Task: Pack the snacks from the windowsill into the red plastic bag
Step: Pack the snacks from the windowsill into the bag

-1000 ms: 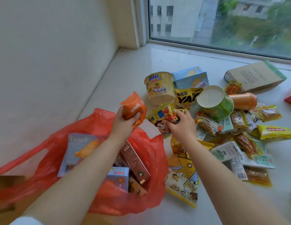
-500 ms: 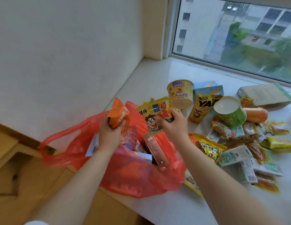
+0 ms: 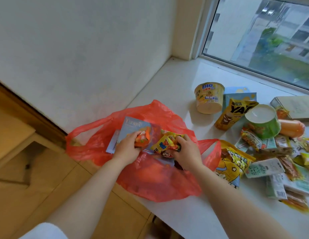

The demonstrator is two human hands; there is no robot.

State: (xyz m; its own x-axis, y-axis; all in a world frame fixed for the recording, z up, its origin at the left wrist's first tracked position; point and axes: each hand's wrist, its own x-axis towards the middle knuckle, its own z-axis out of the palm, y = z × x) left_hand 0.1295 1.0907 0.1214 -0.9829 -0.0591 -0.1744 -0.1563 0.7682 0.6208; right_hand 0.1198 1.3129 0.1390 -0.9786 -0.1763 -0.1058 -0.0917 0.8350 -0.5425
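The red plastic bag point(image 3: 150, 178) sags half off the windowsill point(image 3: 176, 80) edge, its mouth open just below both sets of fingers. The left hand point(image 3: 127, 149) is clenched on an orange packet point(image 3: 142, 138), the right hand point(image 3: 186, 150) on a yellow packet point(image 3: 165, 144), both over the mouth. Added weight could drag the overhanging bag to the floor.

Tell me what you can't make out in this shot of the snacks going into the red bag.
- Bottom of the red bag, head view: hidden by its plastic, both hands and the packets.
- Small packets at the right: print blurred, and the edge cuts the pile.
- Left hand fingers: tips hidden behind the orange packet.
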